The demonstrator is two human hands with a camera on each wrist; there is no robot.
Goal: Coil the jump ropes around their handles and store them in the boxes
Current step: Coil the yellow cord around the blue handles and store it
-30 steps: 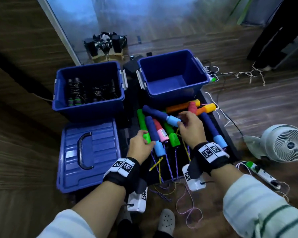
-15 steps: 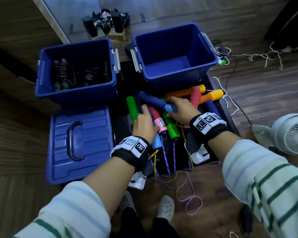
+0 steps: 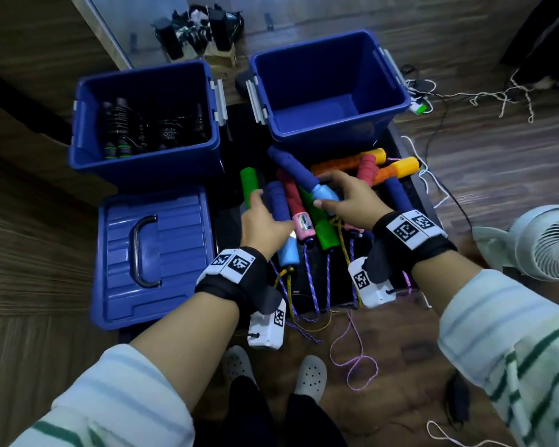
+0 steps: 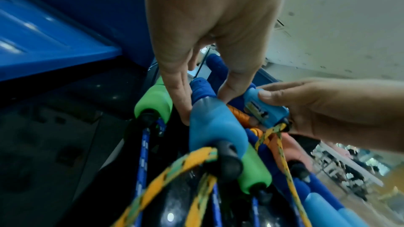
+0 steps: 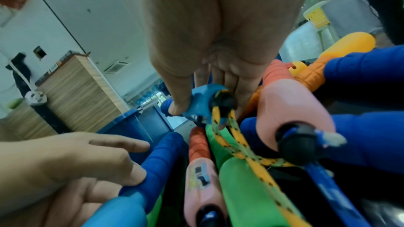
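Several foam-handled jump ropes lie in a pile on a black table in front of two blue boxes. My right hand [image 3: 333, 196] pinches the light-blue end of a dark blue handle [image 3: 299, 172], which is tilted up over the pile; a yellow rope [image 5: 231, 137] runs from that end. My left hand [image 3: 265, 214] straddles a second blue handle [image 3: 276, 201], with thumb and a finger on either side of it [image 4: 210, 122]. The left box [image 3: 142, 169] holds coiled black ropes. The right box [image 3: 336, 133] has nothing in it.
A green handle [image 3: 247, 185], a red one with a pink end [image 3: 291, 201] and orange ones [image 3: 346, 162] crowd the two blue handles. A blue lid [image 3: 175, 253] lies at the left. A white fan [image 3: 546, 243] stands on the floor to the right. Loose cords trail below the table.
My left hand left the green handle's end and moved onto the blue handle beside it. My right hand kept hold of the light-blue end. The head view came closer.
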